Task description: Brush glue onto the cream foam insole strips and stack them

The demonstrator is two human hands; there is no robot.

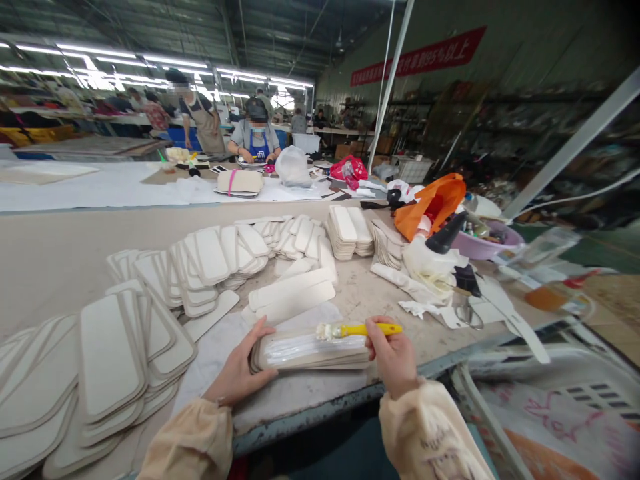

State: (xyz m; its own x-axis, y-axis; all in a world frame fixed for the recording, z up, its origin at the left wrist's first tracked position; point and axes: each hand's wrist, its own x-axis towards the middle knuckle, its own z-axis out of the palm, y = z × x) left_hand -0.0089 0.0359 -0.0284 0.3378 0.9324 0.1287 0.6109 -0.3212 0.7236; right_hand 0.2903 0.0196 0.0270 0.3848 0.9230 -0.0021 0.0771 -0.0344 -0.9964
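In my right hand (pixel 393 355) is a yellow-handled brush (pixel 367 330), its bristles loaded with white paste. The brush lies over a small stack of flat rounded panels (pixel 320 359) close to the table's front edge. Wet, glossy white streaks cover the top panel. My left hand (pixel 243 368) is spread around the stack's left end, thumb in front and fingers behind. Just behind the stack lie a couple of cream panels (pixel 293 293) on a pale sheet. Fanned-out rows of similar panels (pixel 107 353) stretch from the left to the back.
Neat piles of panels (pixel 345 230) stand at the back. To the right are an orange bag (pixel 433 203), a purple basin (pixel 493 241), scissors (pixel 469 313) and a bottle of amber liquid (pixel 547 297). A white basket (pixel 575 387) sits below the table edge. A co-worker (pixel 255 137) sits across.
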